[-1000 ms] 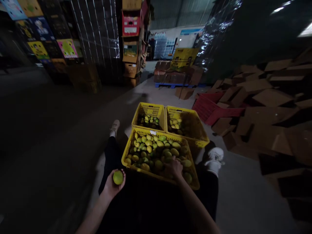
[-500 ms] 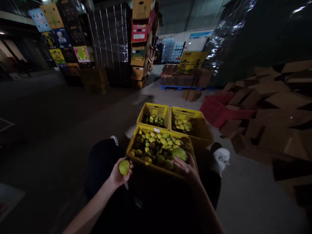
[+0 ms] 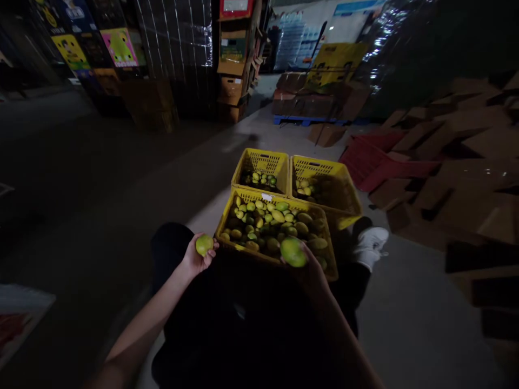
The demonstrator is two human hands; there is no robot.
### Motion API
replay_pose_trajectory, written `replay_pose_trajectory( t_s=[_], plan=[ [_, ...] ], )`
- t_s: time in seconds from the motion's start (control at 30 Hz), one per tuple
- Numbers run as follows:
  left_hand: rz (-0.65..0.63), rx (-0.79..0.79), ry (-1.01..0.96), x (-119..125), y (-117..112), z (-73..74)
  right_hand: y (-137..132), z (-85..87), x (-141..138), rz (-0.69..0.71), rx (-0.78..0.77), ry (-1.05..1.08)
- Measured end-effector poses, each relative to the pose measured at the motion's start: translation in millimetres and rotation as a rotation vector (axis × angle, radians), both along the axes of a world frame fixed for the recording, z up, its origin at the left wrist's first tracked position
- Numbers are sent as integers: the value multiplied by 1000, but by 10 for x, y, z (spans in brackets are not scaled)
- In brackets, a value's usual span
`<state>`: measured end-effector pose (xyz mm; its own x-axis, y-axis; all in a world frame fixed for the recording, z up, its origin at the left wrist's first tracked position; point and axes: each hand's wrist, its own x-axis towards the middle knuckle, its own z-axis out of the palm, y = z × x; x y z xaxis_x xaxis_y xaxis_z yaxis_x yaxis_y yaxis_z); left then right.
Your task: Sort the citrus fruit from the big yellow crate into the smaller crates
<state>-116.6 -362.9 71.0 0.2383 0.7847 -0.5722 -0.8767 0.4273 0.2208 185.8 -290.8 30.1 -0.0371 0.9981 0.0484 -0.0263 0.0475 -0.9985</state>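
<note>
**Yellow crates, a fruit in each hand**

Yellow plastic makes up the near crate [image 3: 259, 255], which sits on the floor between the seated person's dark-trousered legs and is heaped with green-yellow, mango-shaped fruit [image 3: 271, 222]. Clock directions are taken from this crate, with twelve pointing away from the person.

At eight o'clock, just outside the front left corner, the left hand [image 3: 193, 260] is palm up with its fingers curled around a small green-yellow fruit [image 3: 204, 244]. The fruit is held clear of the crate, close to the rim.

At five o'clock the right hand [image 3: 311, 271] grips a large green fruit [image 3: 293, 252] from below and holds it over the crate's near rim, above the heap. Fingers wrap its far side; the hand is dim but clearly closed on it.

At twelve o'clock a second yellow crate [image 3: 263, 161] touches the near crate and holds a shallow layer of fruit. At one o'clock a third yellow crate [image 3: 326, 168] stands beside it, partly filled and shadowed. A white shoe [image 3: 371, 244] lies at three o'clock. Red crates [image 3: 367, 162] and a sprawl of flattened cardboard [image 3: 466, 146] spread at two o'clock, and a blue pallet [image 3: 308, 120] loaded with brown boxes stands far off at twelve.
</note>
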Motion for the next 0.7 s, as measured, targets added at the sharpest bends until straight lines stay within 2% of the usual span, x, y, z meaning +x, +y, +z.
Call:
replay_pose_trajectory(
  t_s=[0.13, 0.3, 0.4, 0.53, 0.63, 0.7],
  plan=[
    [-94, 82, 126, -93, 178, 73, 57, 130, -114, 40, -39, 130],
    [-142, 68, 247, -6, 582, 178, 401, 447, -268, 168, -162, 248],
    [-183, 31, 263, 147, 943, 263, 591, 611, -325, 236, -275, 339],
    [-250, 94, 335, 451, 1466, 398, 804, 764, -313, 303, -395, 413],
    [-258, 199, 361, 713, 1792, 423, 1005, 780, -240, 283, -338, 393],
    [-162, 286, 345, 862, 1946, 359, 1158, 701, -174, 231, -233, 333]
  ],
)
